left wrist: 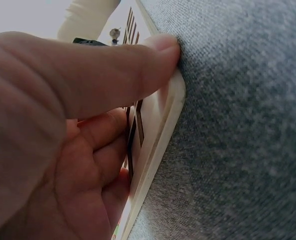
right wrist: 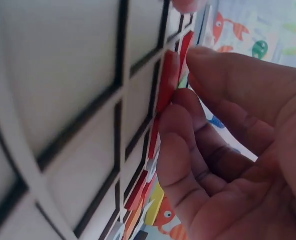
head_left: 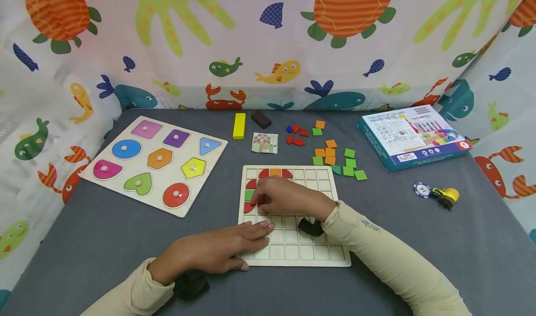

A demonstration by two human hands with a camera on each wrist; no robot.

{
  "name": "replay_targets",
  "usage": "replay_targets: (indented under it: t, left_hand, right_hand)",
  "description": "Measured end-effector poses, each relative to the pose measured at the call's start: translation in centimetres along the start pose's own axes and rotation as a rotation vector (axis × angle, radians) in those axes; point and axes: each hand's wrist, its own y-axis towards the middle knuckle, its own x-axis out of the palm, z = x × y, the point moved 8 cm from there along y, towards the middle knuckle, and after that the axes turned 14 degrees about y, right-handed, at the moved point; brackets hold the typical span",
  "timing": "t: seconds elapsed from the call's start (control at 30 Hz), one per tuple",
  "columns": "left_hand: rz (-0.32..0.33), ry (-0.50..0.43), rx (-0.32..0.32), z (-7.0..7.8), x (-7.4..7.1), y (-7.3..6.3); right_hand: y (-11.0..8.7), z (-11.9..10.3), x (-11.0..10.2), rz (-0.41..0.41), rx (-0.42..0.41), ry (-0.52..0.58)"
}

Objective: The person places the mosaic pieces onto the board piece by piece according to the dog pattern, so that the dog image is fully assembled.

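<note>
A wooden grid board (head_left: 295, 255) lies on the grey table. My left hand (head_left: 222, 246) rests on its near left corner with fingers extended; in the left wrist view the thumb (left wrist: 160, 45) presses the rim. Over the left part of the board, my right hand (head_left: 289, 197) has its fingers curled, thumb and index tips at a red curved-edge piece (right wrist: 168, 82) in a cell. Along the left column sit a green square (head_left: 249, 195) and red pieces (head_left: 249, 207). An orange square (head_left: 275, 172) lies between two red pieces in the top row.
Behind the board are loose green squares (head_left: 348, 171), orange squares (head_left: 330, 151), red pieces (head_left: 298, 142), a pattern card (head_left: 264, 143), a yellow block (head_left: 239, 126) and a dark block (head_left: 261, 119). A shape puzzle (head_left: 155, 199) lies left, a box (head_left: 414, 134) right.
</note>
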Motion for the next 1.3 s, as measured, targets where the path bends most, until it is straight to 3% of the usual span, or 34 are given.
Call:
replay_targets:
  t: [0.4, 0.87, 1.1, 1.3]
  left_hand:
    - [-0.011, -0.019, -0.011, 0.0, -0.1, 0.1]
    - [-0.036, -0.059, -0.05, -0.2, 0.0, -0.1]
    - [-0.02, -0.049, -0.03, -0.1, 0.0, 0.0]
    - [-0.023, -0.049, -0.035, 0.0, 0.1, 0.0]
  right_hand:
    - [-0.7, 0.9, -0.9, 0.065, 0.012, 0.039]
    - [-3.7, 6.4, -7.7, 0.283, 0.173, 0.119]
    - [-5.6, 8.6, -10.9, 0.389, 0.241, 0.079]
    - [-7.1, 12.0, -13.2, 0.457, 0.355, 0.059]
